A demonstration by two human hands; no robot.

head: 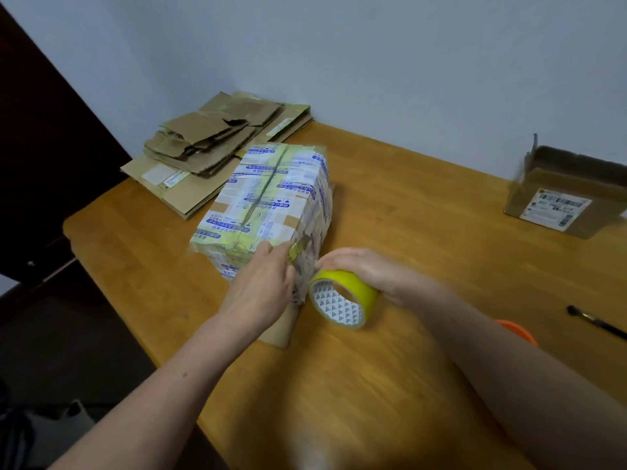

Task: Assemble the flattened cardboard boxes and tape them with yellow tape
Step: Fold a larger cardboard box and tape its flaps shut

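An assembled cardboard box point(268, 195), covered in printed white and blue tape, stands near the middle of the wooden table point(424, 205). My left hand point(264, 283) presses with straight fingers on the box's near end face, on a strip of tape there. My right hand point(363, 269) grips a roll of yellow tape point(342, 298) from above, right beside the box's near right corner. A stretch of tape runs from the roll to the box. A lower flap of cardboard point(278, 330) shows under my left wrist.
A stack of flattened cardboard boxes point(210, 154) lies at the table's far left corner. An open cardboard box with a label point(563, 195) stands at the far right. A black pen point(597, 322) and an orange object point(519, 330) lie at the right, behind my right forearm.
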